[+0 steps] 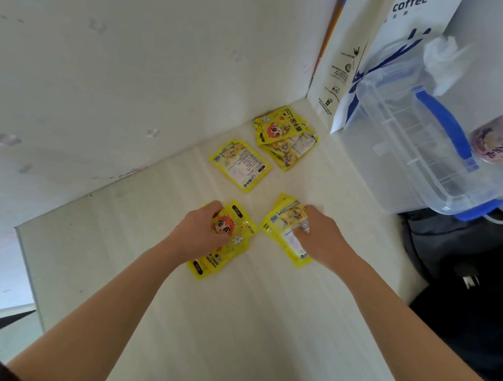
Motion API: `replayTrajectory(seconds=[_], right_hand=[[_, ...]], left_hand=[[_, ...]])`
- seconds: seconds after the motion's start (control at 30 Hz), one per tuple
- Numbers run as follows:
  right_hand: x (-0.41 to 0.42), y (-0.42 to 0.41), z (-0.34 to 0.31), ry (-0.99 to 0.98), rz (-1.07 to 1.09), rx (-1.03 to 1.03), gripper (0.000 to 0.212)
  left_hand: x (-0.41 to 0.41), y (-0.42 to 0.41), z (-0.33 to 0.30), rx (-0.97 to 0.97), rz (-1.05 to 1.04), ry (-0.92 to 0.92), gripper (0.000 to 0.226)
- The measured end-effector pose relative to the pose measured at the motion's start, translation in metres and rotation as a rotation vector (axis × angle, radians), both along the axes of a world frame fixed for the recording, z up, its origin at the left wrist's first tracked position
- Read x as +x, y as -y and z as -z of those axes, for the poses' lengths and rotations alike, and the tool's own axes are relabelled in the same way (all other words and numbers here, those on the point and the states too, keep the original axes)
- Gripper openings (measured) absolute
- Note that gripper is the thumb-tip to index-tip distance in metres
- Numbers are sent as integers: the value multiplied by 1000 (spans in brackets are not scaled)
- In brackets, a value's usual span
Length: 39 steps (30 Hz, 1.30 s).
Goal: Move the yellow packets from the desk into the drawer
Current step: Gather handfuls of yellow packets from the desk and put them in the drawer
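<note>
Yellow packets lie in four groups on the pale desk (pixel 260 331): a small stack (pixel 223 243) just left of centre, a second small stack (pixel 286 234) just right of centre, a single packet (pixel 240 164) face-down above them, and a fanned pile (pixel 285 136) nearer the corner, in the upper middle of the frame. The left stack is gripped by the left hand (pixel 205 229), fingers curled over its upper edge; the right stack is pinched by the right hand (pixel 323 235), thumb and fingers closed on its top. The gathering step appears to be in hand, with none seen stowed. No drawer is visible, so the next move likely calls for both stacks to be lifted and carried out of frame. Both forearms are stretched forward from the bottom of the frame, converging slightly. A clear plastic container with blue handles (pixel 411 138) and a white coffee bag (pixel 384 33) stand at the upper right.
</note>
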State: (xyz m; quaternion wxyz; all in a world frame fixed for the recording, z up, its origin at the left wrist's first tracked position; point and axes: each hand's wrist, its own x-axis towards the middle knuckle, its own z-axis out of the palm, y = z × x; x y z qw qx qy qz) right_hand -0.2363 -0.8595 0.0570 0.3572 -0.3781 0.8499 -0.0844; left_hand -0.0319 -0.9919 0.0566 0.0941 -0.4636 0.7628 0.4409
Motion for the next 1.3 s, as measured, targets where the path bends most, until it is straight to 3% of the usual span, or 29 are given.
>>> replayTrajectory(seconds=[0.07,0.23,0.4,0.57,0.67,0.83,1.0,1.2,1.3], right_hand=[[-7,7,-3,-17,13,-8,30],[-22,18,3,-97,-35,78,34],[-23,11,16,-102,-48,85,43],[-16,1,15,-89,20,68,38],[-13,-7,15,-67,79,53,35],[-7,-29,12,-22,170,16,30],[3,-61,6,129,342,-72,21],[25,-103,11,344,653,-160,22],[42,-129,11,509,851,-250,22]], left_hand=[[-1,9,-3,-45,71,33,24],[-8,22,0,-32,219,89,61],[-11,20,10,-171,346,91,40],[-10,26,19,-279,401,110,40],[-8,27,20,-206,322,137,44],[3,19,16,-247,230,162,37],[23,-3,10,-183,-41,76,31],[54,-43,12,251,-556,-174,24],[62,-64,14,420,-695,-258,24]])
